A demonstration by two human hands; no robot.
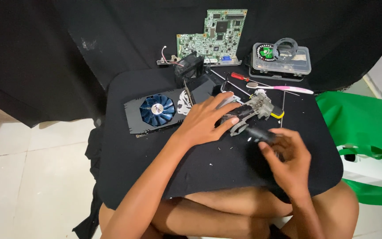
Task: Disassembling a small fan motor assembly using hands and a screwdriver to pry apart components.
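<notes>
On a small black cloth-covered table, my left hand presses down on a grey metal and plastic mechanism, fingers spread over its left end. My right hand grips a black-handled screwdriver, its tip pointing at the mechanism's lower edge. A graphics card with a blue fan lies just left of my left hand.
A green circuit board leans against the black backdrop. A clear plastic parts box, a red-handled screwdriver and a pink toothbrush lie at the back right. A small black fan stands behind the card. Green fabric lies right.
</notes>
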